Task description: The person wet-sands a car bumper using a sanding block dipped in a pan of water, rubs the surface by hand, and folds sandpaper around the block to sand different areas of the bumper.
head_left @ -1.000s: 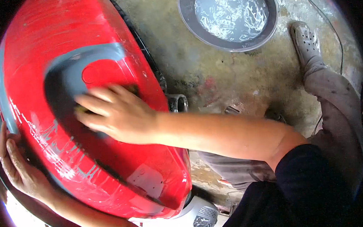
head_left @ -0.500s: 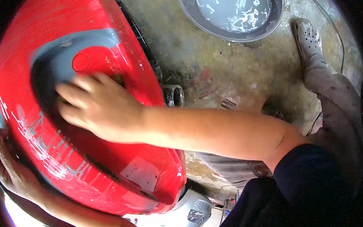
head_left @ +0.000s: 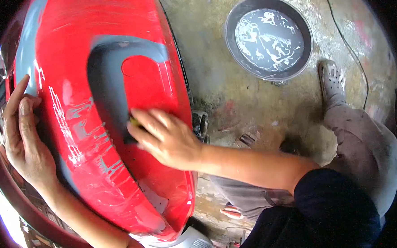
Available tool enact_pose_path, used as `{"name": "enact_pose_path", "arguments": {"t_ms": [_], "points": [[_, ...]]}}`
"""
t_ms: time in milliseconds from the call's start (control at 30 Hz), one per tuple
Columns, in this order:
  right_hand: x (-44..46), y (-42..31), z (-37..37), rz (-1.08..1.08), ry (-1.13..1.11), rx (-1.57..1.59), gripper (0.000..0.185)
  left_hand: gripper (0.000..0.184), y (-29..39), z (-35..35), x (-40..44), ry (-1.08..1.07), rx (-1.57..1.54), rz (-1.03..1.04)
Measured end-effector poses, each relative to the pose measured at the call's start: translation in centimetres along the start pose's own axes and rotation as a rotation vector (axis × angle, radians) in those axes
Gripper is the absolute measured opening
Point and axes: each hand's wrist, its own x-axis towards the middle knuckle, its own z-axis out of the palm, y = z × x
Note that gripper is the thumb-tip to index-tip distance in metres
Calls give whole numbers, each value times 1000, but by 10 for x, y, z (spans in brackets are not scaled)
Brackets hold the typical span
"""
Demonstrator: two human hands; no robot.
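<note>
A wet red bumper-like car panel (head_left: 156,90), with grey patches and a curved recess, fills the left half of the view. Inside the recess, my right hand (head_left: 168,139) presses on the surface, fingers curled over a small yellowish and dark pad (head_left: 134,123), mostly hidden beneath them. Grey bare filler or primer (head_left: 108,79) lines the recess beyond it. My left hand (head_left: 29,142) rests along the panel's far left edge with its fingers stretched out. Whitish residue coats its skin.
A round dark basin (head_left: 308,33) of cloudy water stands on the stained concrete floor (head_left: 260,103). A black cable (head_left: 349,48) runs along the right. My foot in a clog (head_left: 333,81) is near the basin. A white and grey machine (head_left: 191,245) sits at the bottom.
My right hand has slid down the recess, and the pad now shows at its fingertips. The view has shifted, so the panel and basin appear further right and lower. My left hand stays by the panel's edge.
</note>
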Motion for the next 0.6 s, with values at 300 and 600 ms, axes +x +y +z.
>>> {"name": "enact_pose_path", "arguments": {"t_ms": [300, 600], "points": [[-7, -3, -4, 14, -29, 10, 52, 30, 11, 8, -2, -13, -264, -61], [-7, 4, -5, -18, -45, 8, 51, 28, 20, 8, 0, -24, -204, -82]]}}
